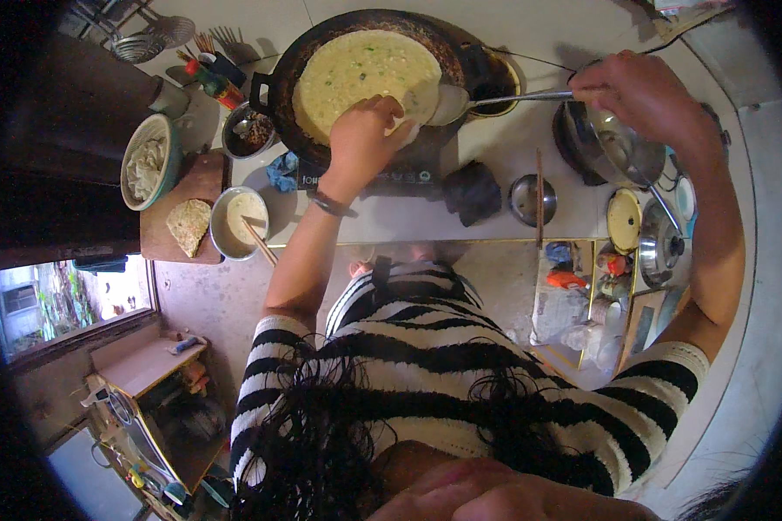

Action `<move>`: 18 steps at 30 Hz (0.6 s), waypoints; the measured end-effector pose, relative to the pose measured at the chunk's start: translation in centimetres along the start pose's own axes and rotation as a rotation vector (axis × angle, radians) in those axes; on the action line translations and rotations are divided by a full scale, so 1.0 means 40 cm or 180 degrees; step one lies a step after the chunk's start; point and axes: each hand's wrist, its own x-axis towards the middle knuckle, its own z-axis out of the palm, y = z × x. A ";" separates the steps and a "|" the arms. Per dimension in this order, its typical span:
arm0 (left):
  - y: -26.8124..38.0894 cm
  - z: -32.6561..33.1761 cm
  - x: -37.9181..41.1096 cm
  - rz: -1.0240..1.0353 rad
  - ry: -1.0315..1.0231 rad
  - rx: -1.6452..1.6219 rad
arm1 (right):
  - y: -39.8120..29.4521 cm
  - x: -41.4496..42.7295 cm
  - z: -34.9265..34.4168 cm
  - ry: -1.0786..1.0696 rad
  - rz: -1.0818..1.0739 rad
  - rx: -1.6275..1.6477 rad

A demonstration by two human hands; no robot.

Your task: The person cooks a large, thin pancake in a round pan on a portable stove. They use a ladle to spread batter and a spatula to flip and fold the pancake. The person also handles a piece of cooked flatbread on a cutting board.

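Note:
A wide dark wok point(280, 107) sits on a black cooker with printed marks along its front. In the wok lies a pale yellow, round pancake point(358, 62) flecked with green. My left hand point(368, 130) is over the pancake's near right edge, fingers bent; what its fingertips touch is hard to tell. My right hand point(616, 94) grips the handle of a metal spatula point(521, 98), whose broad blade lies at the pancake's right edge.
Left are a bowl of batter point(238, 244) with chopsticks, a pancake wedge point(189, 225) on a wooden board point(159, 241), a basket point(169, 189), a sauce bottle point(225, 91) and a bowl of dark seasoning point(254, 133). Right are a dark cloth point(472, 192), a small metal bowl point(528, 202) and a metal pot point(645, 163).

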 end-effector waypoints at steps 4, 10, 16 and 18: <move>0.004 0.011 0.016 -0.0103 -0.0110 0.0122 | -0.038 0.005 -0.006 0.0358 -0.0319 -0.0046; -0.022 -0.006 0.024 -0.0215 0.0091 0.0117 | -0.046 0.023 -0.010 -0.0136 -0.0364 -0.0142; -0.006 -0.080 -0.019 -0.0739 0.0522 -0.0386 | 0.016 0.001 0.105 -0.0155 -0.0415 0.0765; -0.038 -0.106 -0.048 -0.0766 0.0946 -0.0564 | 0.016 0.001 0.194 0.0004 -0.0459 0.1233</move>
